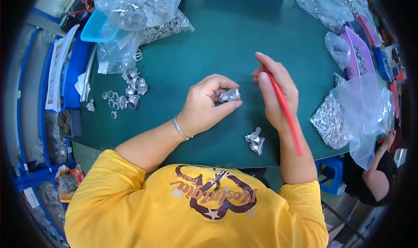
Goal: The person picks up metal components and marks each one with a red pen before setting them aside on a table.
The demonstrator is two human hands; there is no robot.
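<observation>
Between the thumb and fingers of my left hand is a shiny silver-coloured metal ring with a broad face. My right hand is closed round a slim tool with a long red handle; the handle slants down along the wrist, and its working end is hidden or blurred by the fingers. The two hands are apart over the green table. A small heap of silver metal pieces lies near the table's front edge, between my forearms.
Loose silver rings lie at the left, below clear bags of rings and a light-blue tray. To the right are a bag of metal parts and a pink bin. Another person's arm shows near a blue stool.
</observation>
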